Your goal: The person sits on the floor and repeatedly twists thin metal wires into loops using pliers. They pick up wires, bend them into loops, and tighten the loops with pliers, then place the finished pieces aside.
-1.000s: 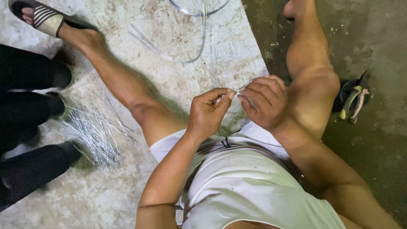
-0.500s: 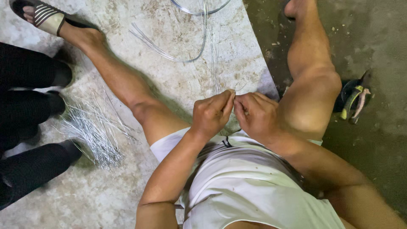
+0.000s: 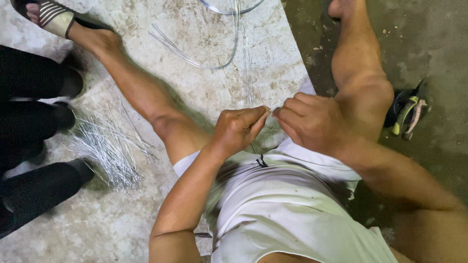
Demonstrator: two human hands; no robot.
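Note:
I sit on a pale stained slab (image 3: 146, 204) with my legs spread. My left hand (image 3: 237, 130) and my right hand (image 3: 312, 122) meet between my knees, fingertips almost touching. Both pinch a thin strand of shiny wire (image 3: 271, 108) that is mostly hidden by the fingers. More long thin wires (image 3: 243, 63) run from my hands away across the slab towards the top of the view.
A heap of short silvery wire pieces (image 3: 109, 146) lies left of my left leg. Another person's dark-clad legs (image 3: 34, 126) are at the left edge. A dark tool with yellow-green handles (image 3: 404, 114) lies on the dark floor by my right knee. A curved wire loop (image 3: 214, 48) lies ahead.
My right hand has lifted and turned outward while the left stayed pinched on the wire. My right forearm swung lower across my lap. The view tilted slightly.

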